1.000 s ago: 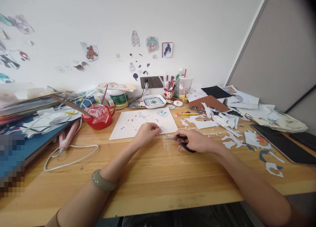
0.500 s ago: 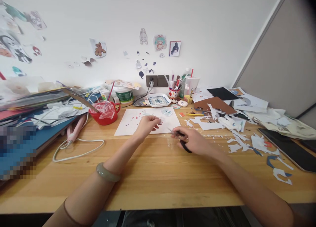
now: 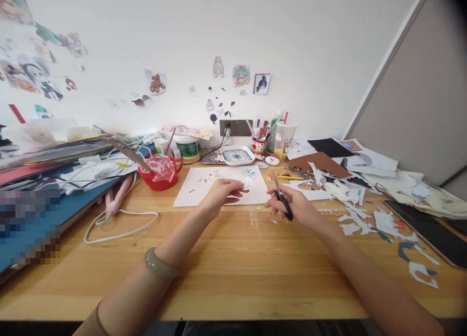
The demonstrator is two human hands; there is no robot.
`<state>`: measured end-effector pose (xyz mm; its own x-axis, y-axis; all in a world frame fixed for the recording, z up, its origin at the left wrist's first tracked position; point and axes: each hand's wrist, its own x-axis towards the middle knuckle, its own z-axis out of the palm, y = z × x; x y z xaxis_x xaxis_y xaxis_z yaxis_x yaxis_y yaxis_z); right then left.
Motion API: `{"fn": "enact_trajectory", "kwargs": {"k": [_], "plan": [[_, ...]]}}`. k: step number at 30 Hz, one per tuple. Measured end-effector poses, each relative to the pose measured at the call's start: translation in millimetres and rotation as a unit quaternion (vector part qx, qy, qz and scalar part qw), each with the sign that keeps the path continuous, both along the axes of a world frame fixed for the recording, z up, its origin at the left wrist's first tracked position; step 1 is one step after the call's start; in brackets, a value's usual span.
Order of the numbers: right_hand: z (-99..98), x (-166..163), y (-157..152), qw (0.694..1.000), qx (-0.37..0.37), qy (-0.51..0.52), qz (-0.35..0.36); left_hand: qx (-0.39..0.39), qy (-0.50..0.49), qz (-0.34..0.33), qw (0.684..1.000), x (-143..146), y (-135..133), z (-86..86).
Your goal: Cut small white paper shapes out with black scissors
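Observation:
My left hand [image 3: 223,192] hovers above the wooden desk [image 3: 233,272], fingers pinched on a small paper cutout [image 3: 245,184] over the near edge of a white sheet [image 3: 204,191]. A green bangle [image 3: 160,266] circles that wrist. My right hand [image 3: 296,205] is closed round the black handles of a pair of scissors [image 3: 281,198], blades pointing up and away, a short gap to the right of the cutout. Tiny paper snippets [image 3: 263,221] lie on the wood below both hands.
A red bowl [image 3: 160,172] with crumpled plastic, a white cable loop [image 3: 120,224] and a stack of folders [image 3: 54,153] lie left. A patterned dish [image 3: 236,155], pen cup [image 3: 260,142] and drink cup [image 3: 283,133] stand at the wall. Paper scraps [image 3: 361,214] and a dark tablet [image 3: 426,224] lie right.
The scissors swung from lying sideways toward the left hand to pointing upward, and my right hand drew slightly away. My left hand lifted the cutout a little. The view tilted upward.

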<state>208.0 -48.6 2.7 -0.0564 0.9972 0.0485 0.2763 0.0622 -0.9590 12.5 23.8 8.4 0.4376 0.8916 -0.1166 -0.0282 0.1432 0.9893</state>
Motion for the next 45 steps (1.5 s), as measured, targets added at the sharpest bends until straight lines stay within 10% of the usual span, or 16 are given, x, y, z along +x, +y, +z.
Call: {"fn": "enact_trajectory", "kwargs": {"k": [22, 37, 45], "plan": [[11.5, -3, -10, 0.998, 0.053, 0.03, -0.012, -0.152, -0.05, -0.257, 0.953, 14, -35, 3.5], [16.8, -4, -15, 0.995, 0.088, 0.006, -0.056, -0.205, -0.071, -0.28, 0.935, 15, -35, 4.4], [16.9, -7, -18, 0.992, 0.112, -0.036, -0.044, -0.113, -0.017, -0.233, 0.966, 17, -37, 0.1]]}}
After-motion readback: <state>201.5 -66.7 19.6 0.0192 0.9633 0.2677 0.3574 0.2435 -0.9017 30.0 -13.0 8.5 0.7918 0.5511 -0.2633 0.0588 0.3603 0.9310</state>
